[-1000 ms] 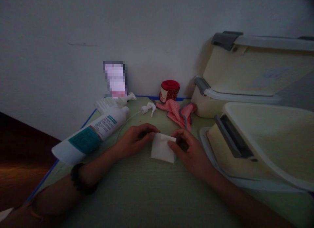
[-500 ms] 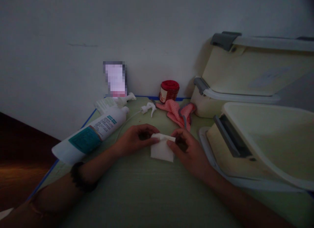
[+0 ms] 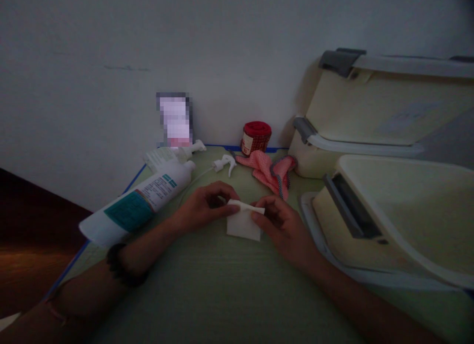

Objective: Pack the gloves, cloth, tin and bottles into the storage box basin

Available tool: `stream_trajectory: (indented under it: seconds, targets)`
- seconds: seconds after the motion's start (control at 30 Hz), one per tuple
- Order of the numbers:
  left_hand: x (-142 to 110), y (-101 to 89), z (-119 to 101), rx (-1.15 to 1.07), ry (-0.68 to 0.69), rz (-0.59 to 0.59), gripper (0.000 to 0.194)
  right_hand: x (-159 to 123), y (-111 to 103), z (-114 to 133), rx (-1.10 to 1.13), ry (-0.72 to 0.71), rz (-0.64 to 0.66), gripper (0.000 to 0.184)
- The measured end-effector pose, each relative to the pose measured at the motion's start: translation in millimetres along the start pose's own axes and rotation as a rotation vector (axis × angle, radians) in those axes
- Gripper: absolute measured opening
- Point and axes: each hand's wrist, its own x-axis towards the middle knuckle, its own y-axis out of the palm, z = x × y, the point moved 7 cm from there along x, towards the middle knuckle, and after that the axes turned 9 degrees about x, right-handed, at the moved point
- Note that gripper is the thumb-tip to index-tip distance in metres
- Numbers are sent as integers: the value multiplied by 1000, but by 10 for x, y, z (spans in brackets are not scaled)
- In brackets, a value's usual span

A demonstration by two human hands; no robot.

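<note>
A small white square pad [image 3: 242,225] is held upright over the green mat [image 3: 222,284] in the middle of the view. My left hand [image 3: 203,205] pinches its top left corner with thumb and fingers closed. My right hand [image 3: 281,225] pinches the top right edge, its fingers curled round it. The room is dim, so the pad's material is unclear.
A large white bottle with a teal label [image 3: 140,200] lies on its side at the left, with a spray nozzle [image 3: 224,162] and tube beside it. Behind stand a red roll [image 3: 256,136] and a pink cloth [image 3: 270,171]. Cream plastic bins [image 3: 388,186] fill the right side.
Both hands have lifted the pad's top edge slightly and drawn it a little away from me; the pad looks shorter now. Everything else is unmoved.
</note>
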Motion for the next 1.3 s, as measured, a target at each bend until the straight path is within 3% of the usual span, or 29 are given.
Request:
stream_trajectory:
  seconds: [0.33,0.63,0.83,1.0,1.13,1.3]
  targets:
    - [-13,35,58,-71,-144,47,16,-3,32,7,111,21,16,12]
    - [-15,41,55,-99,-114,43,14,-17,42,-34,148,95,29,15]
    - [-50,98,3,-164,-67,127,14,-25,53,-51,184,134,30,17]
    - [-61,108,-22,-126,-73,144,30,-35,66,-67,153,180,56,18]
    - [-52,121,25,-46,-115,157,18,-30,63,-66,122,189,51,19]
    - [-39,102,88,-111,-173,112,11,-24,76,-92,148,252,74,26]
